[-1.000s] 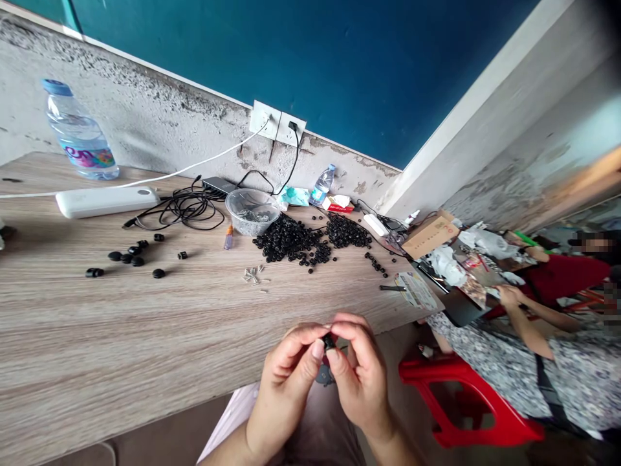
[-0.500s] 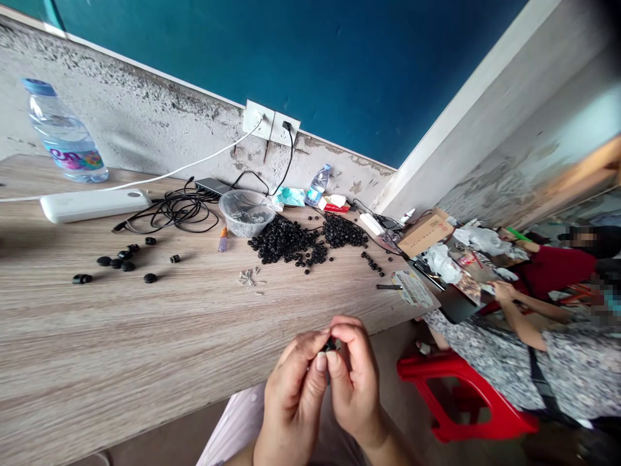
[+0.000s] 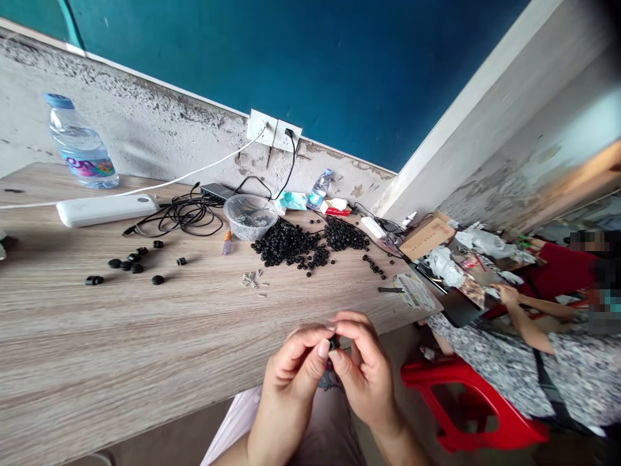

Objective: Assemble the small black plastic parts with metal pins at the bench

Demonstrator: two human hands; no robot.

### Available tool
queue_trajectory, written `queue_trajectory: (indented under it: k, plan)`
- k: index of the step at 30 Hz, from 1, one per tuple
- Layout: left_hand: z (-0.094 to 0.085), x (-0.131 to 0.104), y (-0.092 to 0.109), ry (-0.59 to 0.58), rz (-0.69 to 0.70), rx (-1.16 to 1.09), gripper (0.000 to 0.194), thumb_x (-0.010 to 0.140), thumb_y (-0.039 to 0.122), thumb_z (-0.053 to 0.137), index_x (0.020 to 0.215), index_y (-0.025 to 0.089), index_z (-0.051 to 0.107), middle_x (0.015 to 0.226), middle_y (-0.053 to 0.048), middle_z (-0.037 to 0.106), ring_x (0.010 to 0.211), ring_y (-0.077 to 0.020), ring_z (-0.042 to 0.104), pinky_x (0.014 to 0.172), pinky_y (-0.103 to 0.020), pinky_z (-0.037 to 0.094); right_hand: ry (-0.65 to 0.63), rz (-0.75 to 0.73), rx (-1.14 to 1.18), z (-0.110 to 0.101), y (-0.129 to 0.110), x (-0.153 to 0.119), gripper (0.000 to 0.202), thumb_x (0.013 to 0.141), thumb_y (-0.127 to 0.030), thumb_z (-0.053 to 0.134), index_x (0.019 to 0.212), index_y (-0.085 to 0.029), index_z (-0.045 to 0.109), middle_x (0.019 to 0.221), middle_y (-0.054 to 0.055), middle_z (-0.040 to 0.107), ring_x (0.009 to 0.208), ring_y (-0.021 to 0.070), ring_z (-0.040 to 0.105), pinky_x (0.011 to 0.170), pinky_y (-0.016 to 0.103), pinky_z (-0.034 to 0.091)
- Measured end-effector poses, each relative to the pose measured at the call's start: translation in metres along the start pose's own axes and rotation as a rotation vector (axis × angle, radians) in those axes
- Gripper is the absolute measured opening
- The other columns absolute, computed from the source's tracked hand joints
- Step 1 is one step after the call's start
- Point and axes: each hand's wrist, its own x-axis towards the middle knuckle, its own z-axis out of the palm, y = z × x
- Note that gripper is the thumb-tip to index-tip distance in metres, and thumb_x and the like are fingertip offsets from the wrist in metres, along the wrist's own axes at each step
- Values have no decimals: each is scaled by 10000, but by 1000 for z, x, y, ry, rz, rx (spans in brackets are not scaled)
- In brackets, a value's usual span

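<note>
A small black part (image 3: 334, 342) is pinched between the fingertips of my left hand (image 3: 297, 369) and my right hand (image 3: 365, 366), just off the table's front edge. Fingers cover most of it. Beyond them on the wooden table (image 3: 169, 336) lie two heaps of small black pieces, a larger one (image 3: 286, 243) and a smaller one (image 3: 345, 233). Silvery pins (image 3: 251, 279) are scattered nearer to me. A clear plastic bowl (image 3: 251, 220) holds small metallic bits. Several round black pieces (image 3: 158, 279) sit farther left.
Black cables (image 3: 182, 217), a white power strip (image 3: 107, 210), a small orange-topped vial (image 3: 227, 243) and a large water bottle (image 3: 85, 145) are at the left and back. At right are a cardboard box (image 3: 427, 237), a red stool (image 3: 475, 414) and a seated person (image 3: 572, 362).
The view has shifted slightly, so the table items appear a little farther right. My hands still pinch the black part, with my wrists now spread wider apart.
</note>
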Motion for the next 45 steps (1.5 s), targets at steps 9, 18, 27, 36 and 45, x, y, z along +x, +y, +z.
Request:
queue_trajectory:
  k: [9, 18, 27, 36, 45]
  plan:
    - [-1, -14, 0, -104, -206, -185, 424, 967, 408, 623, 1389, 433, 587, 1346, -16, 674, 1271, -213, 580, 1084, -328, 452, 106, -35, -38, 1, -1, -3, 207, 965, -181, 534, 1141, -275, 588, 1076, 39, 602, 1094, 207, 561, 974, 366, 457]
    - [12, -9, 2, -15, -229, -320, 420, 926, 396, 688, 1335, 328, 621, 1107, -42, 713, 1084, -196, 622, 986, -315, 478, 98, -143, -66, 0, 15, -3, 164, 1023, -278, 501, 1148, -249, 604, 1068, 51, 622, 1125, 216, 581, 992, 379, 485]
    - [14, 5, 3, 31, -277, -360, 337, 879, 387, 749, 1183, 247, 706, 989, -41, 673, 897, -152, 573, 829, -266, 472, 8, -306, -309, -15, 7, 6, 204, 1028, -265, 530, 1207, -202, 604, 1134, 91, 639, 1113, 215, 595, 1042, 401, 454]
    - [10, 9, 9, 9, -288, -373, 277, 852, 339, 782, 1099, 228, 724, 1037, -48, 682, 936, -165, 596, 862, -275, 479, -60, -435, -397, -13, 5, 21, 177, 1013, -152, 465, 1152, -146, 574, 1067, 114, 635, 1012, 214, 614, 1043, 447, 438]
    - [-20, 28, 3, 21, -215, -290, 388, 747, 385, 878, 991, 196, 642, 762, -4, 655, 695, -114, 584, 704, -249, 428, 49, -477, -398, 29, 41, 19, 215, 1014, -241, 512, 1181, -170, 629, 1079, 113, 691, 1015, 228, 668, 915, 329, 537]
